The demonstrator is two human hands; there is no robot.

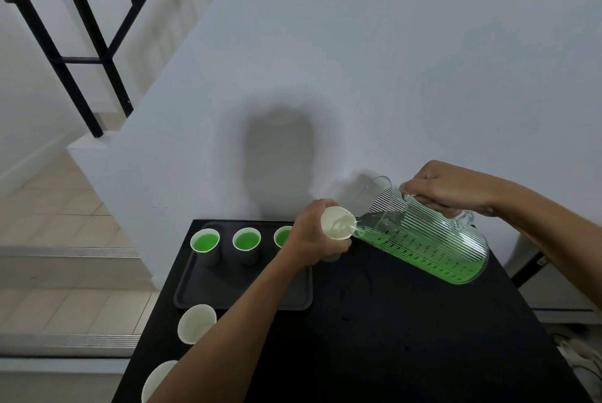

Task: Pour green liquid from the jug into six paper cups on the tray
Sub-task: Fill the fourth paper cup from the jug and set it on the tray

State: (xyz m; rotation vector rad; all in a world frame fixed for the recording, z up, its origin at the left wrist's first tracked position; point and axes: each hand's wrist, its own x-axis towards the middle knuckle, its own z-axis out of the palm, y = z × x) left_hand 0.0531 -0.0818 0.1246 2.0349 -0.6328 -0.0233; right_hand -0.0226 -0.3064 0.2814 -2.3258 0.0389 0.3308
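My right hand [451,187] grips the handle of a clear ribbed jug [423,233], tilted left, green liquid filling its lower side. Its spout touches the rim of a white paper cup [337,223] that my left hand [309,236] holds tilted above the table, just right of the tray. A thin stream enters that cup. On the black tray [241,301], three cups stand in the back row with green liquid inside: the left one [205,241], the middle one [247,239] and a third [282,236] partly hidden by my left hand.
Two empty paper cups [196,324] [156,380] stand on the black table [391,337] in front of the tray, by its left edge. A white wall rises right behind the table. Steps and a black railing [81,44] lie to the left.
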